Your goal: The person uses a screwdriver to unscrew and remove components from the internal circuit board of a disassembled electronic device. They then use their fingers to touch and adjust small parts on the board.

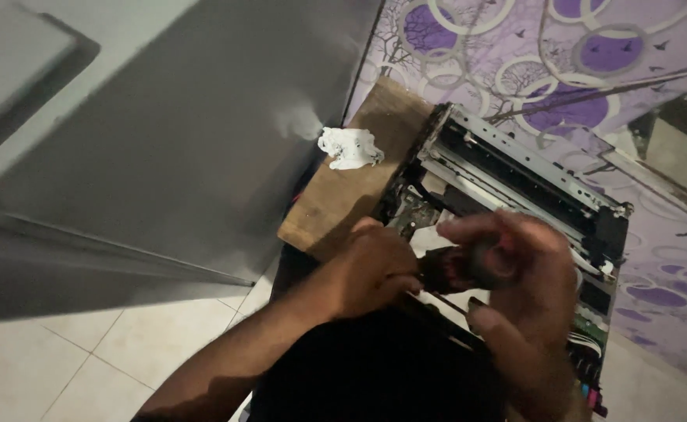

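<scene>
The left hand [378,270] is curled into a loose fist at the near left corner of an opened printer [515,199], its knuckles resting against the exposed frame and its fingers closed on the near end of a dark, reddish tool handle [456,267] — most likely a screwdriver, though motion blur keeps the tip from showing. The right hand [527,293] sits just to the right of it, fingers bent and pressed around the same handle from above, with the thumb low and pointing back toward the left hand; the blur hides exactly how the fingertips meet.

The printer lies with its cover off, so its insides are open to view: a pale metal rail [527,156] runs from far left to near right along the far side, a dark channel sits beside it, and a bundle of coloured wires [589,375] shows at the near right end. The machine rests partly on a brown wooden board [359,184], which reaches out to the far left. On that board, well apart from both hands, lies a small white plastic part [349,147].

Under the printer's right side is a cloth with purple circles and branch patterns [593,55]. To the left stands a large grey metal panel [164,148], and pale floor tiles [62,367] fill the near left corner.
</scene>
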